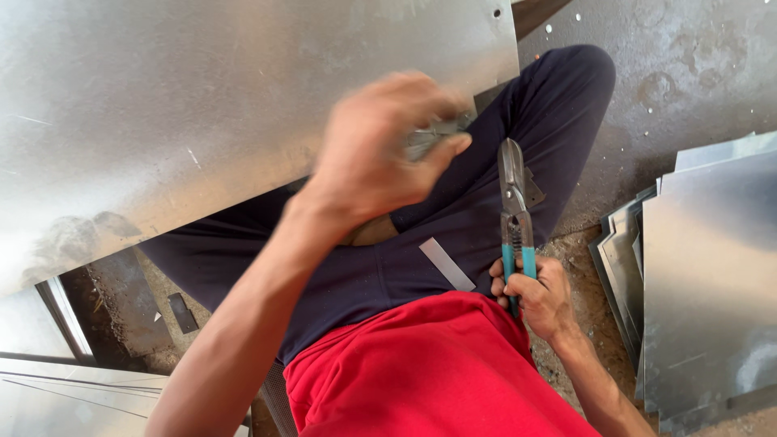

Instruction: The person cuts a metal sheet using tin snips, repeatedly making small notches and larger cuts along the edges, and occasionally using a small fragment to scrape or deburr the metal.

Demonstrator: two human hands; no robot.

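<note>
I see the large metal sheet [243, 105] across my lap, its lower edge pinched by my left hand [380, 154]. My right hand [541, 295] grips closed tin snips [515, 214], off the sheet. A cut strip [447, 264] lies on my thigh; trimming seems partly done.

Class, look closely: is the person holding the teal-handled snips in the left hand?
No: the right hand grips the snips, while the left hand pinches the metal sheet.

Metal sheet [202, 105] blocks the left; stacked sheets [704, 283] crowd the right; bare floor [688, 73] lies open ahead.
</note>
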